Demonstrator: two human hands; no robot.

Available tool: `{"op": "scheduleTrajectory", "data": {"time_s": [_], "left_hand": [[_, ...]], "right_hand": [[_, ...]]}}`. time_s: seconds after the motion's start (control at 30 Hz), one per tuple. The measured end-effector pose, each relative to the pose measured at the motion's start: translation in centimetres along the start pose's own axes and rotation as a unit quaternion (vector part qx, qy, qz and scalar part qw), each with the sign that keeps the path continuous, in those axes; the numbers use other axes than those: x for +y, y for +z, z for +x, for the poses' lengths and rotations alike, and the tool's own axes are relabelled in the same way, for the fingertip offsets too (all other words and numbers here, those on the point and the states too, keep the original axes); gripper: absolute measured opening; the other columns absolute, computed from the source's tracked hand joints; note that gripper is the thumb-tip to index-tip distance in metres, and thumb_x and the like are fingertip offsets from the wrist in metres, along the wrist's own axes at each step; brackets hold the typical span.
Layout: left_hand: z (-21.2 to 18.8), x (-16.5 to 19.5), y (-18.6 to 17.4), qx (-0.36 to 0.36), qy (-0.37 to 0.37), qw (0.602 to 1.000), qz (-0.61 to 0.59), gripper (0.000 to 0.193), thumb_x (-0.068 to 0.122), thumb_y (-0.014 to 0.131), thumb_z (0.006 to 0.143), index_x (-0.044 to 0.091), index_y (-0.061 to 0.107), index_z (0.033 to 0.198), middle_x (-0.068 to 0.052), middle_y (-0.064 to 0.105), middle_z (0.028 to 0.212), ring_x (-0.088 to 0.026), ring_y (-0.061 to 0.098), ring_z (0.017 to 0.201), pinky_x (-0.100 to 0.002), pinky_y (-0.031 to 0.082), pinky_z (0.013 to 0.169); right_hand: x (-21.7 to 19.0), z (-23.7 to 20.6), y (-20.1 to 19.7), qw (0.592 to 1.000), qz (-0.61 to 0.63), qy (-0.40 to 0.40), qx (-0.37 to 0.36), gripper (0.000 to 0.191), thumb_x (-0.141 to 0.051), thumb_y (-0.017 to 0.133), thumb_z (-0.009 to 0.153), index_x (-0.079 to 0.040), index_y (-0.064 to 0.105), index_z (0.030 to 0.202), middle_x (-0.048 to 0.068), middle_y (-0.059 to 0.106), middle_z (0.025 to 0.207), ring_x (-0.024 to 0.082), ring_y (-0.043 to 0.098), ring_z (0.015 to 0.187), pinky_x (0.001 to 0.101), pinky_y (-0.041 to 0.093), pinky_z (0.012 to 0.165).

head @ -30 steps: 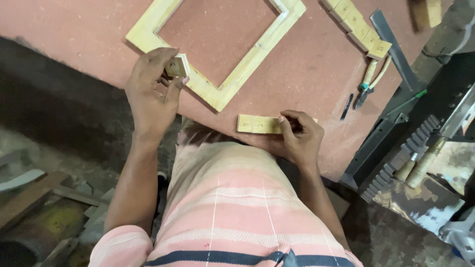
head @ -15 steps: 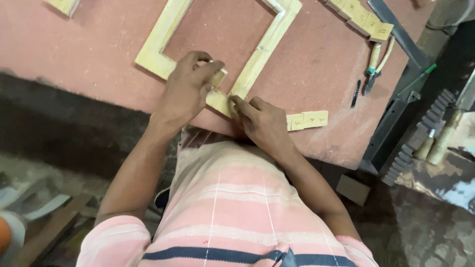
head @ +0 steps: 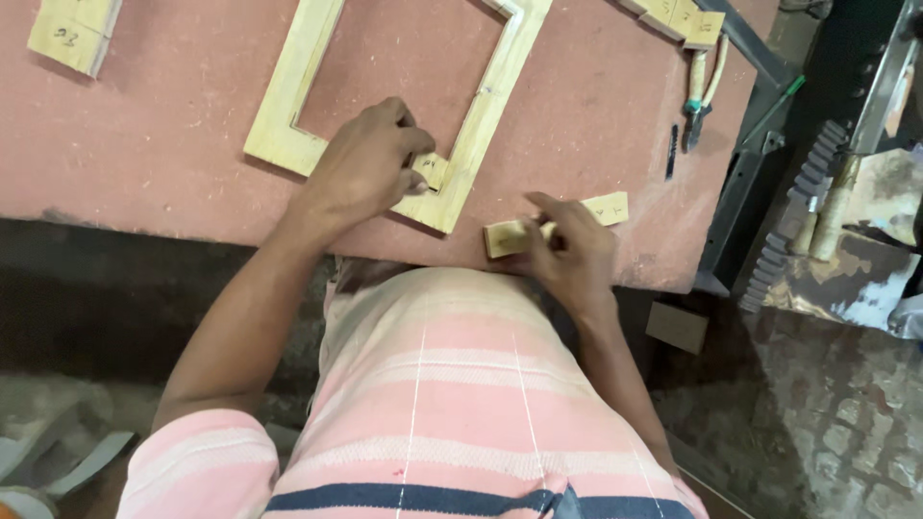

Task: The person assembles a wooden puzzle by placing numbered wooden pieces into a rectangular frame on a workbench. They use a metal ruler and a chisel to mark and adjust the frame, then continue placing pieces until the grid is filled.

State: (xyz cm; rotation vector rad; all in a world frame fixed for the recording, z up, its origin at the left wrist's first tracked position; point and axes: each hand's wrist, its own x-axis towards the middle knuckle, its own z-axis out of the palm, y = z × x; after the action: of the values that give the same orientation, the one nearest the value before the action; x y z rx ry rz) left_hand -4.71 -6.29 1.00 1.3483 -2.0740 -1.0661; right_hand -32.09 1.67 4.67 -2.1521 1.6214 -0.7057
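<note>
A pale wooden frame (head: pixel 288 106) lies flat on the reddish table (head: pixel 154 135). My left hand (head: pixel 361 168) presses down on the frame's near rail, close to its near right corner. My right hand (head: pixel 572 250) sits near the table's front edge, to the right of the frame, with its fingers closed on a small wooden block (head: pixel 505 237). A second small wooden block (head: pixel 608 208) lies just beyond that hand.
Another wooden piece (head: pixel 72 34) lies at the far left. Several wooden strips (head: pixel 678 17) rest at the far right, beside pliers (head: pixel 700 91) and a dark pencil-like tool (head: pixel 671 152). A metal stand and machine parts (head: pixel 817 211) stand right of the table.
My right hand has left the frame's corner and moved right, taking hold of a small block near the table's edge. My left hand stays on the frame.
</note>
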Motion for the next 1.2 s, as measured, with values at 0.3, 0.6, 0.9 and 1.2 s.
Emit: {"op": "scheduleTrajectory", "data": {"time_s": [0.3, 0.6, 0.9, 1.2], "left_hand": [[-1.1, -1.9, 1.6, 0.061, 0.028, 0.998, 0.016, 0.020, 0.007, 0.071, 0.090, 0.007, 0.081, 0.107, -0.015, 0.071, 0.097, -0.037, 0.062, 0.099, -0.049, 0.047, 0.090], [-3.9, 4.0, 2.5, 0.131, 0.100, 0.966, 0.201, 0.040, -0.002, 0.069, 0.082, -0.001, 0.067, 0.122, -0.020, 0.066, 0.125, -0.038, 0.060, 0.112, -0.050, 0.050, 0.093], [-1.4, 8.4, 8.1, -0.094, 0.086, 0.985, 0.115, 0.068, 0.034, 0.085, 0.070, -0.002, 0.064, 0.125, -0.016, 0.066, 0.108, -0.033, 0.064, 0.099, -0.045, 0.055, 0.078], [-0.9, 7.7, 10.8, -0.094, 0.076, 0.977, 0.178, 0.038, 0.028, 0.078, 0.072, 0.001, 0.071, 0.099, -0.015, 0.068, 0.099, -0.032, 0.065, 0.100, -0.043, 0.057, 0.074]], "right_hand": [[5.6, -3.4, -4.3, 0.986, -0.077, 0.097, 0.112, 0.025, -0.002, 0.081, 0.095, -0.004, 0.074, 0.119, 0.009, 0.069, 0.093, 0.016, 0.063, 0.070, 0.0278, 0.049, 0.063], [8.5, -3.9, -7.8, 0.980, -0.058, 0.191, 0.002, 0.059, 0.001, 0.085, 0.080, -0.007, 0.066, 0.136, 0.012, 0.066, 0.121, 0.018, 0.066, 0.085, 0.0286, 0.057, 0.069], [8.0, -1.8, -7.7, 0.982, -0.059, 0.150, -0.101, 0.087, -0.009, 0.096, 0.065, -0.011, 0.059, 0.144, 0.015, 0.052, 0.143, 0.031, 0.061, 0.121, 0.0372, 0.059, 0.087], [7.6, -0.3, -6.0, 0.982, -0.081, 0.077, -0.153, 0.082, -0.022, 0.097, 0.060, -0.014, 0.066, 0.135, 0.017, 0.050, 0.139, 0.041, 0.052, 0.123, 0.0491, 0.049, 0.100]]}}
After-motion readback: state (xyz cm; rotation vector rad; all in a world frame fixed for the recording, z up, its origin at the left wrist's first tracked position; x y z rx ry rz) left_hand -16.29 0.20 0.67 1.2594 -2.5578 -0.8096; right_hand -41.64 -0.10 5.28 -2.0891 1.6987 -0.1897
